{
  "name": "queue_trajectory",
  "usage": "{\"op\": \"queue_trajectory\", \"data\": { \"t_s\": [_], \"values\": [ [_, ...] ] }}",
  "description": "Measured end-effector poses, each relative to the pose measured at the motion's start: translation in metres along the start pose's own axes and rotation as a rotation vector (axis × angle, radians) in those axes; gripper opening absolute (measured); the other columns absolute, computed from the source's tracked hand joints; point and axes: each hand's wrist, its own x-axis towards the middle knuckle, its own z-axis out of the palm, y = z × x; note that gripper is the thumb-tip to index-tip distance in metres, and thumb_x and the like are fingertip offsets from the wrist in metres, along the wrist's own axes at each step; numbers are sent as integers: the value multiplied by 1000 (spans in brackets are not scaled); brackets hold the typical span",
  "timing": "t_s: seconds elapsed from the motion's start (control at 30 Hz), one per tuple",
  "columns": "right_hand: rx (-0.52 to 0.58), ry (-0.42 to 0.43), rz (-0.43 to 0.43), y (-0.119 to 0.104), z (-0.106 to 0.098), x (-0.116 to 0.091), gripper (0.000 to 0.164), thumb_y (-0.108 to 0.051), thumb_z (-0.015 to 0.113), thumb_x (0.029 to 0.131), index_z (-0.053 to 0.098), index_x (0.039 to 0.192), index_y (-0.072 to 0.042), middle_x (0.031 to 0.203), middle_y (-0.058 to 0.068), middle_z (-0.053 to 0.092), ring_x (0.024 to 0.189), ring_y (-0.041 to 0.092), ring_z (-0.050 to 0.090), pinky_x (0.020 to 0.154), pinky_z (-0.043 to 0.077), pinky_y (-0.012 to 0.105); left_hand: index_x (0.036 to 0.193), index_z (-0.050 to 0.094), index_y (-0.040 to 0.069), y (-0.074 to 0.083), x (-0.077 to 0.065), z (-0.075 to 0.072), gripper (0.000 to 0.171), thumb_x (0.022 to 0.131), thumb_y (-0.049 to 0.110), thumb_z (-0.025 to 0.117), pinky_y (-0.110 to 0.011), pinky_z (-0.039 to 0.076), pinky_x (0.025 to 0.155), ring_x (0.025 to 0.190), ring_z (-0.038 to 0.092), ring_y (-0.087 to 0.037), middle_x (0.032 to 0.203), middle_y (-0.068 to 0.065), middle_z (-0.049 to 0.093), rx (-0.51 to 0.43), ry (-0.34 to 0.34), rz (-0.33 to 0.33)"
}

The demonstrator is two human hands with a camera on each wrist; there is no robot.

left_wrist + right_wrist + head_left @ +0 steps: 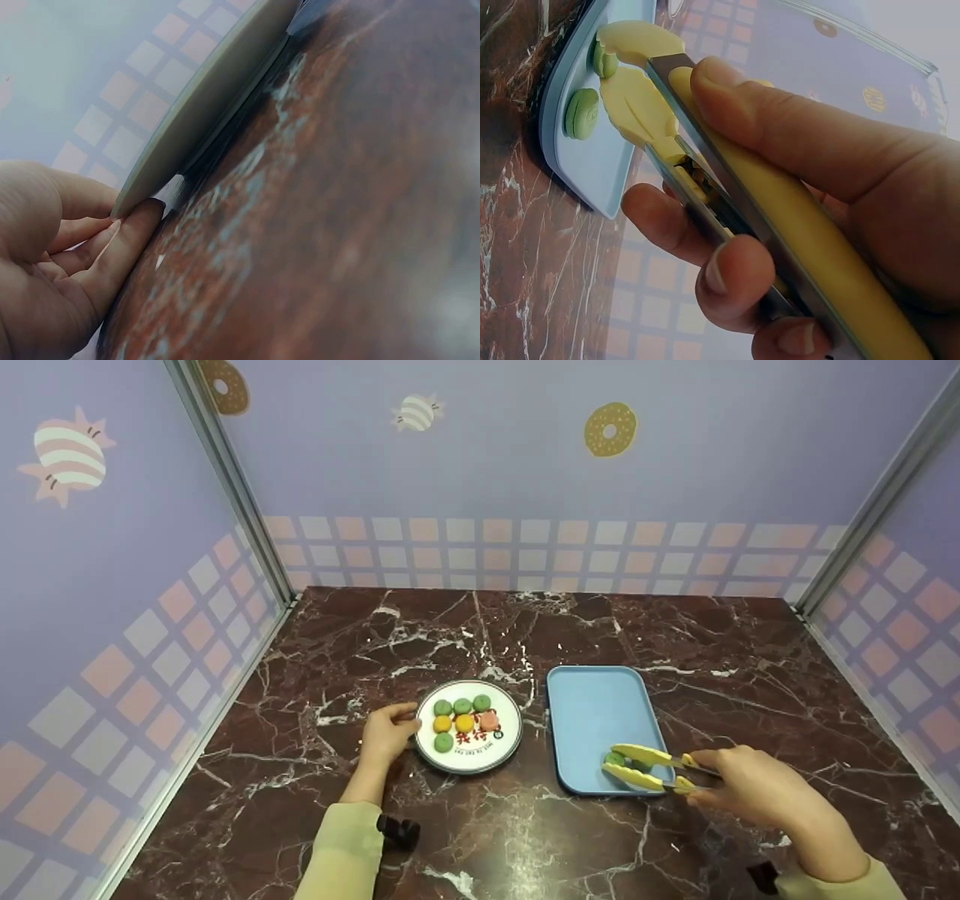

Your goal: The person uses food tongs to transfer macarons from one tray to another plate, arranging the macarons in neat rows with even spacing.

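My left hand [388, 733] pinches the left rim of a round white plate [510, 742] with a dark edge; the left wrist view shows the plate's rim [169, 146] between thumb and finger. Several green macarons [463, 706], two orange ones [465, 724] and one pink [489, 721] lie on the plate in rows. My right hand [757, 784] grips yellow-tipped tongs [645, 754]. Their parted tips straddle one green macaron [604, 60] at the near end of a blue tray [600, 705]. Another green macaron [581, 114] lies beside the tips in the tray.
The plate and tray stand side by side on a dark red marbled table [480, 825]. Patterned lilac panels [510, 457] with metal corner posts [232, 472] enclose the back and sides. Red lettering covers the plate's middle.
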Motion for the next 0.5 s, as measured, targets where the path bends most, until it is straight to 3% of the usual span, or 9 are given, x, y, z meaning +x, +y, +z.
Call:
{"op": "queue_trajectory", "data": {
  "t_s": [0.27,0.5],
  "values": [
    [12,-3,7,-3,-3,1,53,-33,83,84,69,129,-6,99,0,76,72,4,57,61,46,30,124,71,-5,1,1,-2,37,89,6,71,-28,60,73,103,72,-36,116,-27,73,12,-2,9],
    [20,8,-4,-4,-5,5,57,-34,83,85,68,130,-3,102,3,77,73,4,59,62,48,31,123,72,-5,-1,1,0,36,88,6,72,-31,61,77,103,73,-36,116,-27,74,18,4,13]
  ]
}}
